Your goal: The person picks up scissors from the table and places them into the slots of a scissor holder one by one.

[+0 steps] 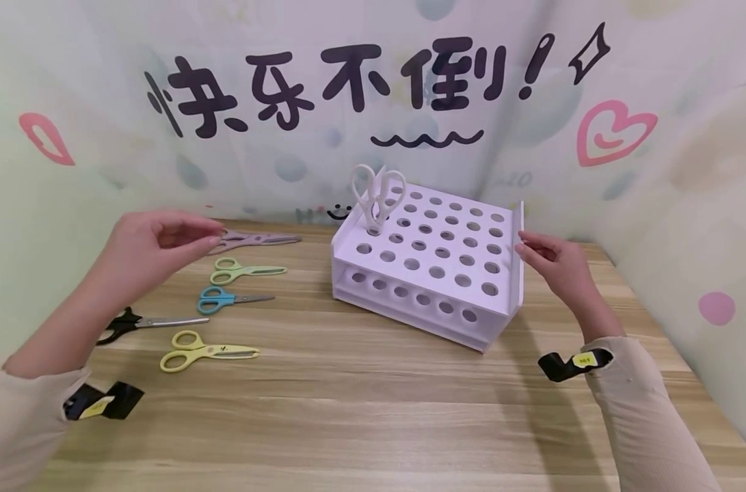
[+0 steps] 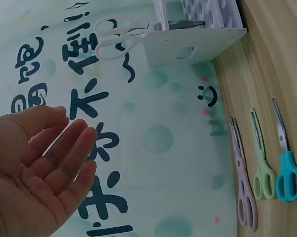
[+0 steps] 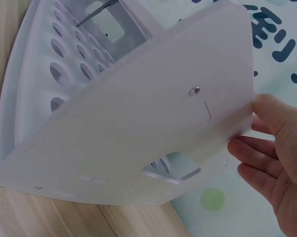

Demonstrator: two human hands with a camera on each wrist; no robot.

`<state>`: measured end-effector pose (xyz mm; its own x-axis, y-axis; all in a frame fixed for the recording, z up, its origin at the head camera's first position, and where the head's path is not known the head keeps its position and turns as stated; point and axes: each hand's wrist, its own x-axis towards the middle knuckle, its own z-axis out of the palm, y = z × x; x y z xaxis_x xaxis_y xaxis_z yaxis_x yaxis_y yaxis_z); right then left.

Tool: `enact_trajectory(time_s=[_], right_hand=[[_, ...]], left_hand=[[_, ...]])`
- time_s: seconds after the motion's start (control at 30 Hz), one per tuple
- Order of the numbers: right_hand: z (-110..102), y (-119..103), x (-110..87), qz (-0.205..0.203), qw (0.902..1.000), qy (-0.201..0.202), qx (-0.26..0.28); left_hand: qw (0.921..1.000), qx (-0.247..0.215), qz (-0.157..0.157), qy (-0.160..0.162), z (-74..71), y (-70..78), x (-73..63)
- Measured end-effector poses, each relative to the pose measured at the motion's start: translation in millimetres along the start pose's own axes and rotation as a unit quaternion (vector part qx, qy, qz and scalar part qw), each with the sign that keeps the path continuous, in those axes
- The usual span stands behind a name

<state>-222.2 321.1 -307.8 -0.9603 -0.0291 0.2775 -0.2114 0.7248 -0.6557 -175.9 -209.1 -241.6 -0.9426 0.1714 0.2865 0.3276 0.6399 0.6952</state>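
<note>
A white rack (image 1: 409, 273) with rows of round holes stands on the table, one pair of white scissors (image 1: 379, 198) upright in a hole near its left side, handles up. At the rack's right side panel (image 3: 138, 123), my right hand (image 1: 554, 263) pinches the edge between thumb and fingers. My left hand (image 1: 154, 249) is in the air at the left, fingers loosely bent and holding nothing, as the left wrist view (image 2: 49, 168) shows. From the head view it partly covers the handles of the pinkish scissors (image 1: 258, 239) lying behind it.
Left on the wooden table (image 1: 323, 410) lie green scissors (image 1: 249, 270), blue scissors (image 1: 225, 298), black-handled scissors (image 1: 151, 322) and yellow scissors (image 1: 209, 351), blades pointing right. A printed cloth (image 1: 286, 164) hangs behind and at the sides.
</note>
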Motion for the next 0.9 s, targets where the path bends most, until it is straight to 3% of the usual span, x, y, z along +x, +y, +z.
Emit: enact_trajectory(time_s=[0.17, 0.3, 0.6, 0.9], right_hand=[[1, -1, 0.6, -0.005, 1.0000, 0.002, 0.004], [0, -1, -0.4, -0.004, 1.0000, 0.006, 0.005], [3, 1, -0.5, 0.007, 0.9998, 0.015, 0.008], [3, 1, -1.6, 0.004, 0.9997, 0.020, 0.010]], left_hand=[[0.9989, 0.023, -0.030, -0.030, -1.1, -17.5, -17.9], [0.9977, 0.037, -0.043, -0.036, -0.8, -31.0, -32.0], [0.9917, 0.026, -0.099, -0.078, -0.7, -71.6, -66.9], [0.9864, 0.040, -0.121, -0.104, 9.8, -101.9, -92.4]])
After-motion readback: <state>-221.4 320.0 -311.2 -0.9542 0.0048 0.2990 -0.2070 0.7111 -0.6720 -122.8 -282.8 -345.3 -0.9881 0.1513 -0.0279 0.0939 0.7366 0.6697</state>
